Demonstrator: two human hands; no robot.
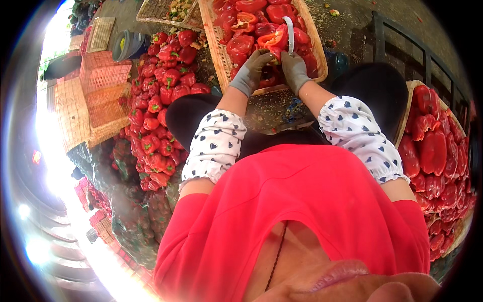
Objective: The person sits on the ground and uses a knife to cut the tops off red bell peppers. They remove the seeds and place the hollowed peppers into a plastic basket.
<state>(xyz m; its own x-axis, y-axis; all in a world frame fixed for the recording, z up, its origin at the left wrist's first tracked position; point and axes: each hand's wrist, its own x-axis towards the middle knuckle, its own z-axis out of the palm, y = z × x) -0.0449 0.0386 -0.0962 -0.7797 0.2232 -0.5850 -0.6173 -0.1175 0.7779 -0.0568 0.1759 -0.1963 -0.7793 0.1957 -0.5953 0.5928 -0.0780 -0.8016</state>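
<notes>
Both my hands wear grey-brown gloves and meet over the near end of a plastic crate (215,49) of red bell peppers. My left hand (254,68) has its fingers curled on a red pepper piece (275,54) between the two hands. In my right hand (294,68) is a tool with a curved metal blade (290,32), which points up and away over the crate. The right fingertips are close beside the pepper piece; whether they touch it I cannot tell. Opened and whole-looking red peppers (241,45) fill the crate.
Whole red peppers (166,79) lie heaped to the left, beside empty crates (107,109), a bucket (130,45) and filled net bags (132,226). Another crate (169,15) holds scraps. At the right stand a crate of opened peppers (434,147) and a dark metal frame (403,28).
</notes>
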